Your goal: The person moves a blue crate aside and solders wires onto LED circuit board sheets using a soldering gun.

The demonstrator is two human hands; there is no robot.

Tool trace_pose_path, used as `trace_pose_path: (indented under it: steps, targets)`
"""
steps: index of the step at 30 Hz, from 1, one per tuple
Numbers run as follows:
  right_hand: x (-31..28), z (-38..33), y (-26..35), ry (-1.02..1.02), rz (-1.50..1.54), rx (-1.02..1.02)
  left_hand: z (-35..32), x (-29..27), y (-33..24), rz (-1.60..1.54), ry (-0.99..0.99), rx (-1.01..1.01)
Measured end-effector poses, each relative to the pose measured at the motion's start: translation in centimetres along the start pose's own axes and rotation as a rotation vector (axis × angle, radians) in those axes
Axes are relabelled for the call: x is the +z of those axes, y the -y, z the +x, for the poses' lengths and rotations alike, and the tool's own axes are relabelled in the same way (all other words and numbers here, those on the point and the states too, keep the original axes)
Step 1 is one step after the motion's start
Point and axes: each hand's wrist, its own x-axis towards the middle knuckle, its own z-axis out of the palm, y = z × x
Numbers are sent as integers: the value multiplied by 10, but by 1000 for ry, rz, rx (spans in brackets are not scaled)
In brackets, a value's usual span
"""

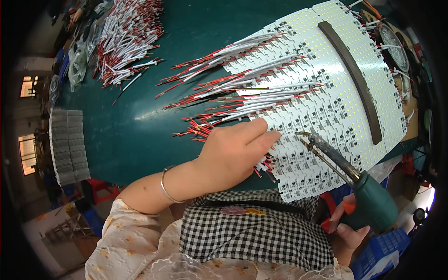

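Observation:
A large sheet of white LED circuit boards (322,109) lies on the green table. Rows of red-and-white wires (275,88) rest across its left part, their red ends sticking out past its edge. My left hand (238,149) is closed above the sheet's near left part, thumb and forefinger pinched together. Wire ends (264,164) poke out below its palm; the fingertips hide what they pinch. My right hand (347,226) grips a green soldering gun (373,200) at the near right. The gun's tip and thin feed tube point at the boards, right of my left fingers.
A dark curved bar (352,74) lies across the sheet's right side. At the far left is a big pile of red-and-white wires (126,42), beside clear plastic bags (77,65). A grey ribbed block (69,147) stands at the table's left edge. A blue basket (380,254) sits low right.

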Motion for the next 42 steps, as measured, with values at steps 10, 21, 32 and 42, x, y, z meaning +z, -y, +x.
trace_pose_path:
  steps: [10,21,32,42]
  targets:
    - [11,-9,0,-98,-54,118,1,-1,8,-124,31,23]
    - [12,-11,0,-11,-155,253,2,-2,7,-77,45,62]
    - [3,-2,3,3,130,50,-3,-5,3,-20,109,65]
    - [-1,7,25,103,287,-99,1,-27,-14,-2,237,5]
